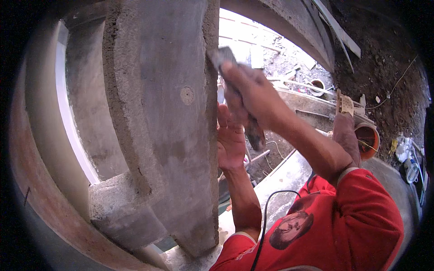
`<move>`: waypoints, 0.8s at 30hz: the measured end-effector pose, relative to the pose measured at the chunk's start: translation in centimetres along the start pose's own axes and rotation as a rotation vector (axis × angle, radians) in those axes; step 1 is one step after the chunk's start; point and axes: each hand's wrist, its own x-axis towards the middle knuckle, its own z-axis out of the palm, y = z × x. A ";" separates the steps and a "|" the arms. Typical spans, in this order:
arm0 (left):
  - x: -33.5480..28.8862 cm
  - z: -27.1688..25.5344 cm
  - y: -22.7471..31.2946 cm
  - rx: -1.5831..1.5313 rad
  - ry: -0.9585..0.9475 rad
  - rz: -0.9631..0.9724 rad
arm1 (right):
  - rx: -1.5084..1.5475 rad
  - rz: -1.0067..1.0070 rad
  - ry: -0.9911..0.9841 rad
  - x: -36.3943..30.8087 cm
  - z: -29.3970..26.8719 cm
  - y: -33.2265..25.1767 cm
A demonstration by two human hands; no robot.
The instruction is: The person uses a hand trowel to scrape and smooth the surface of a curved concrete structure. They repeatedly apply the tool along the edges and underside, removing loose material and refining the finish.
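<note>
My right hand (253, 97) grips a flat, cement-smeared hand tool (255, 135), blurred by motion; it looks like a trowel or float, but I cannot tell which. The tool's upper grey end is at the rough right edge of an upright concrete column (176, 131), apparently touching it. Below the right hand, my left hand (231, 142) is raised with its palm showing and its fingers stretched upward beside that edge. Nothing shows in the left palm; its fingertips are partly hidden behind the tool. A pale round spot marks the column's smooth grey face.
A curved wall with a white strip (68, 104) bends along the left. Down to the right are an orange bucket (367, 141), a tan perforated shoe (346, 105), a round pipe-like ring (317, 86) and a white plastic bag (403, 149). Boards (339, 34) lean at the upper right.
</note>
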 end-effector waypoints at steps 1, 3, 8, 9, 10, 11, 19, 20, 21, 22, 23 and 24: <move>0.3 -0.3 0.1 -0.043 -0.016 -0.013 | 0.057 0.007 -0.006 1.2 -0.3 -0.9; 0.3 -0.8 0.3 -0.054 -0.027 -0.013 | 0.171 0.101 -0.027 1.5 -0.4 -2.1; 0.7 -0.1 -0.1 -0.062 0.078 0.015 | -0.015 -0.017 -0.027 0.7 -0.3 -1.1; 0.8 -0.2 -0.1 -0.078 0.076 0.005 | 0.028 0.015 -0.014 1.5 -0.6 -1.9; 1.0 -0.3 0.0 -0.093 0.070 -0.001 | 0.070 0.046 -0.005 2.1 -0.5 -2.7; 1.1 -0.3 0.0 -0.108 0.065 -0.008 | 0.044 0.021 -0.044 1.6 -0.6 -3.1; 1.9 0.7 -0.6 -0.115 0.066 -0.026 | 0.106 0.131 -0.023 2.3 -0.7 -3.9; 1.8 0.3 -0.5 -0.052 0.038 -0.005 | 0.056 0.095 -0.033 1.7 -0.5 -3.1; 2.0 0.1 -0.4 -0.002 0.008 -0.004 | 0.006 0.059 -0.043 1.1 -0.3 -2.0; 2.1 0.2 -0.5 0.046 -0.018 -0.010 | -0.005 0.053 -0.037 1.2 -0.2 -2.1; 2.2 0.2 -0.5 0.095 -0.044 -0.016 | -0.020 0.040 -0.029 1.5 -0.3 -2.4; 2.3 0.4 -0.7 0.020 -0.036 -0.019 | -0.036 0.029 -0.019 1.7 -0.3 -2.8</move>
